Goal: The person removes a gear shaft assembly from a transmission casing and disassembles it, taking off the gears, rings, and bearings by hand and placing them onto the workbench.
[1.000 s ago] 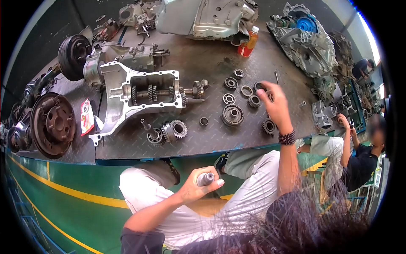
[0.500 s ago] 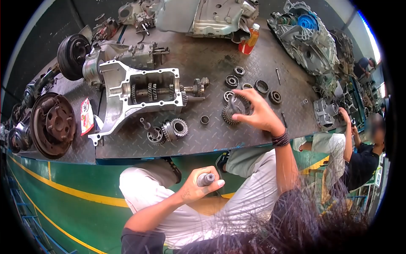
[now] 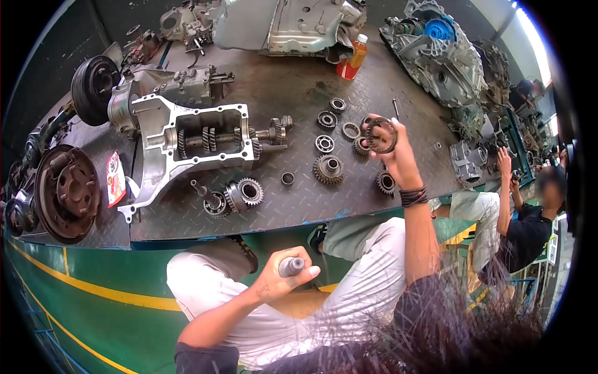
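My left hand [image 3: 283, 277] is wrapped around a metal shaft [image 3: 291, 267] above my lap, its end pointing up at the camera. My right hand [image 3: 398, 163] is over the bench, thumb and fingers closed on a dark toothed ring [image 3: 381, 135] that is lifted and tilted toward me. A gear with a raised hub [image 3: 328, 169] lies left of this hand. Near it are a ball bearing [image 3: 324, 144] and a pale ring [image 3: 351, 130]. Another gear [image 3: 385, 182] rests beside my right wrist. My fingers partly hide a part [image 3: 360, 146] beneath them.
An opened gearbox housing [image 3: 187, 163] with shafts inside stands at left. Gears [image 3: 243, 194] and a small bushing [image 3: 287, 178] lie near the bench's front edge. A bottle [image 3: 352, 57] stands at the back. Another person [image 3: 529, 224] sits at right.
My right hand has moved from the hubbed gear to the right and now holds the toothed ring off the bench. My left hand keeps the shaft. The camera view has shifted slightly.
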### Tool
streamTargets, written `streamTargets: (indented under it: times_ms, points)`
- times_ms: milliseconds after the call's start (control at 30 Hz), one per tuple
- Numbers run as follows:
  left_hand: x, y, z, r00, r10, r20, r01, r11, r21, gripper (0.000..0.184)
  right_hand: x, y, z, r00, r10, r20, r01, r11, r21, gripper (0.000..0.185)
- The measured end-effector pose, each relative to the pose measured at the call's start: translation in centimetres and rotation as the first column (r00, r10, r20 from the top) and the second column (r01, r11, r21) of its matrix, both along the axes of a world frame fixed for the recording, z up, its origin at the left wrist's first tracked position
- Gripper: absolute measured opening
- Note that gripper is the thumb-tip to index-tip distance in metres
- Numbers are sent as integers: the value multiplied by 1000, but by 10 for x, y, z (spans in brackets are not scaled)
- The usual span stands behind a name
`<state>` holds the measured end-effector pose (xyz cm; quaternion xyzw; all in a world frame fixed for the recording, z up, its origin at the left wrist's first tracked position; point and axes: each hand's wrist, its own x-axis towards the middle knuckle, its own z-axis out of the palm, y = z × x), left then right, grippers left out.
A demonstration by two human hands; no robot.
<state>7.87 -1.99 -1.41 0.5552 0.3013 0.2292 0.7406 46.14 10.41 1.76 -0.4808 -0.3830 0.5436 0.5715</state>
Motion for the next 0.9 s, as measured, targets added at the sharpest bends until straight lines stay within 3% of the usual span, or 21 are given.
streamTargets:
  times_ms: [33, 67, 100, 133, 167, 267, 367, 467, 600, 667, 733, 800, 900]
  points:
    - [0, 0, 0, 1000, 8, 3, -8, 1000, -5, 30, 2, 5, -12, 919, -221, 327, 206, 975, 80, 61]
    - [1, -1, 0, 1000, 13, 6, -13, 1000, -12, 30, 9, 9, -19, 750, -332, 572, 257, 943, 210, 60]
    - [1, -2, -2, 1000, 18, 3, -18, 1000, -24, 30, 11, 9, -19, 503, -435, 747, 268, 900, 344, 60]
    - [1, -3, -8, 1000, 23, -1, -23, 999, -36, 30, 14, 10, -18, 205, -515, 832, 232, 852, 470, 60]
    - [0, -4, -11, 1000, 28, -4, -28, 999, -45, 30, 19, 10, -15, 203, -519, 830, 329, 835, 442, 62]
    - [-1, -5, -12, 999, 35, -12, -35, 997, -62, 30, 61, 12, -27, -10, -406, 914, 403, 835, 375, 63]
    - [-3, -3, -9, 999, 28, -22, -28, 1000, 3, 29, 97, 9, -44, -26, -362, 932, 397, 852, 342, 63]
    - [-3, -3, -10, 1000, 24, -5, -24, 1000, -18, 29, 80, 11, -31, 71, -455, 887, 334, 849, 409, 61]
    - [0, 0, -2, 999, 22, 35, -22, 1000, -3, 29, 22, 46, -7, 289, -326, 900, -36, 936, 350, 59]
    - [2, 0, 5, 999, 12, 35, -11, 1000, -24, 28, -19, 76, 1, 232, -262, 937, -228, 922, 314, 60]
    - [3, 0, 1, 999, 10, 46, -9, 1000, -8, 26, -56, 111, -9, 181, -240, 954, -291, 913, 285, 63]
    - [3, -1, -5, 997, 19, 76, -19, 1000, -1, 26, -86, 147, -27, 153, -269, 951, -294, 906, 304, 63]
    - [1, -4, -12, 995, 59, 76, -60, 998, 4, 26, -121, 181, -52, 82, -200, 976, -147, 967, 210, 67]
